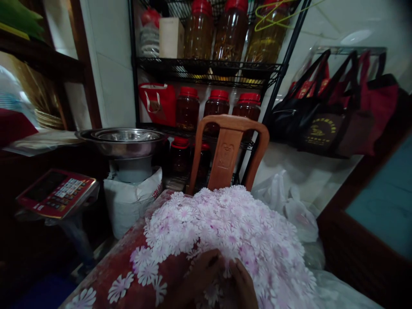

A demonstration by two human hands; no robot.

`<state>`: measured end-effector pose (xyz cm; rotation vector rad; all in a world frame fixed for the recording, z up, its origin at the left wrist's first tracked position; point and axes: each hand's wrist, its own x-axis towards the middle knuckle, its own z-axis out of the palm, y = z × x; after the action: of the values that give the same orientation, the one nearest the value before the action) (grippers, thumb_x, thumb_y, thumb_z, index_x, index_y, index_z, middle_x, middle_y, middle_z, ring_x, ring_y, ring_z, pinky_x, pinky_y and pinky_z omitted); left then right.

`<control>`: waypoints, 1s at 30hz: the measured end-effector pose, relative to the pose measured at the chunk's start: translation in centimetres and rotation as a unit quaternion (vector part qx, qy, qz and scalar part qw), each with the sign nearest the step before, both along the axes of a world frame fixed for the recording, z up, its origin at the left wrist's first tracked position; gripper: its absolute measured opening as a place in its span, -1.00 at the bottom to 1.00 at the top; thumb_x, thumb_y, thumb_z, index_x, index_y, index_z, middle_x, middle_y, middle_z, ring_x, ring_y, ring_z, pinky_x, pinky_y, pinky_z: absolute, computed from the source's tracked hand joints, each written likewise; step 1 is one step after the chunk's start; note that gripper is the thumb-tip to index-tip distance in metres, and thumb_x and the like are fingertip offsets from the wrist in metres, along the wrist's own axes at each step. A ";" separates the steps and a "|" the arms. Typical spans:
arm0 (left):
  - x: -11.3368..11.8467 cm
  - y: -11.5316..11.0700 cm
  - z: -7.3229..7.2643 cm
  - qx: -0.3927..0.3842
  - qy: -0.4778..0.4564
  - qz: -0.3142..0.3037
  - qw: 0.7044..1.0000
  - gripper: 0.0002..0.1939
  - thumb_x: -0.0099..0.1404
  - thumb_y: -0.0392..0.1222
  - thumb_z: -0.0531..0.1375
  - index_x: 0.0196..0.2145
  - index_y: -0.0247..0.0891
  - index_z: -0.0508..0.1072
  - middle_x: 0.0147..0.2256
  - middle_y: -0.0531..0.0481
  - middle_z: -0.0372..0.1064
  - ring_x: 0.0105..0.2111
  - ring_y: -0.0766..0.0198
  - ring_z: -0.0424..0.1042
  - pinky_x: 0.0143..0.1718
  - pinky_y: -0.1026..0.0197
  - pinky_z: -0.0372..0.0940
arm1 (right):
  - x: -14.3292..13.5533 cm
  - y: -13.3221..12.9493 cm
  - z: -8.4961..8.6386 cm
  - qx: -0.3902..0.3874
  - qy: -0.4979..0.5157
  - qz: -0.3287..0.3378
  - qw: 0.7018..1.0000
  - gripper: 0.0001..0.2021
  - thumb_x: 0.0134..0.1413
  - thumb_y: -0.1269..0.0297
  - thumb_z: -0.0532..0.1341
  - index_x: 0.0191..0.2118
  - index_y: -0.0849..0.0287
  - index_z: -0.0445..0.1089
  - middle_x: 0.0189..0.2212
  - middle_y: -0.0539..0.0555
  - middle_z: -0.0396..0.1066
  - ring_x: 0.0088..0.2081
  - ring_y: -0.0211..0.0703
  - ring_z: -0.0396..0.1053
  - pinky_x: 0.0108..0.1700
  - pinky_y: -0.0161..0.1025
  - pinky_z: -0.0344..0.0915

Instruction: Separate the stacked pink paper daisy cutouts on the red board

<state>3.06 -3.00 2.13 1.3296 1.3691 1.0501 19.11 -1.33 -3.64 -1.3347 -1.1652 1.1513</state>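
A big heap of white and pale purple artificial flower heads (222,214) covers much of the red tabletop (125,257). My left hand (201,274) and my right hand (243,283) are at the near edge of this heap, dark and a little blurred. Their fingers are drawn together, with the fingertips close to each other. Between them shows a single flower head (227,267), which both hands seem to pinch. A few loose flower heads (120,286) lie flat to the left of my hands.
A carved wooden chair (228,150) stands behind the table. Beyond it, a black wire shelf (206,68) carries several red-lidded jars. At left are a red scale (58,193), metal basins (125,143) and a white sack (131,201). Bags (328,116) hang at right; plastic bags (299,214) sit below.
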 end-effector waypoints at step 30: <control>-0.9 -0.8 2.1 0.062 0.060 -0.056 0.995 -0.68 0.16 0.01 0.06 -0.39 -0.35 0.36 -0.38 0.03 0.29 -0.36 0.49 0.18 -0.29 0.44 0.13 | -1.2 -1.9 3.8 -0.006 0.068 0.073 0.995 -0.62 -0.18 0.01 0.28 -0.32 0.24 0.43 -0.25 0.10 0.40 -0.19 -0.09 0.31 -0.19 -0.27 0.29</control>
<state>2.16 -3.77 4.25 1.5646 1.3165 1.0056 17.94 -3.23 0.20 -1.1746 -1.1724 1.3348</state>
